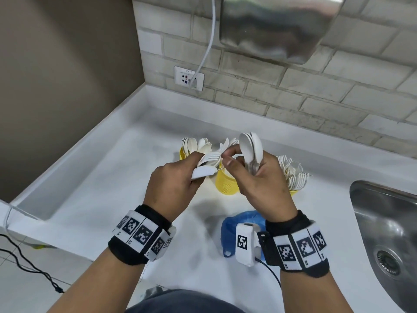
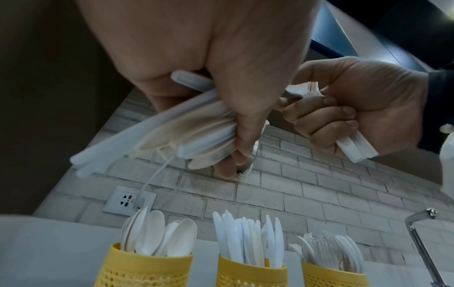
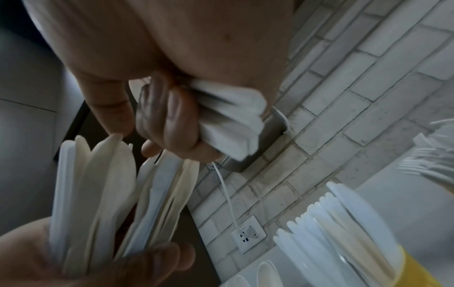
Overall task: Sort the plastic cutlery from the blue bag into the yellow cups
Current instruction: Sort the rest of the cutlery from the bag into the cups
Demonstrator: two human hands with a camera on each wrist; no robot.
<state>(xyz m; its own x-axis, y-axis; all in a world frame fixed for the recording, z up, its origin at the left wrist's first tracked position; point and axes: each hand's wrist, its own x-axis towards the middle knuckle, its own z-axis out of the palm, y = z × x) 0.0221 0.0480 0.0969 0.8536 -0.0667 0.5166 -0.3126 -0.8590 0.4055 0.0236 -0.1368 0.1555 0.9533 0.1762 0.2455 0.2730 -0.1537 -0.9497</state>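
Note:
My left hand [image 1: 191,166] grips a fanned bundle of white plastic cutlery [image 1: 208,160], seen close in the left wrist view as the bundle [image 2: 191,136]. My right hand [image 1: 232,157] holds a stack of white spoons [image 1: 251,150] upright, its lower fingers curled round the spoon handles [image 3: 230,120]. Its thumb and index finger touch the tips of the left bundle. Behind the hands stand three yellow cups: a spoon cup [image 2: 147,270], a knife cup [image 2: 250,271] and a fork cup [image 2: 331,275]. The blue bag [image 1: 234,224] lies on the counter under my right wrist.
A steel sink [image 1: 388,233] is set into the white counter at the right, with a faucet [image 2: 420,233] by the fork cup. A wall outlet [image 1: 189,78] with a white cable and a metal hand dryer [image 1: 277,26] hang on the brick wall behind.

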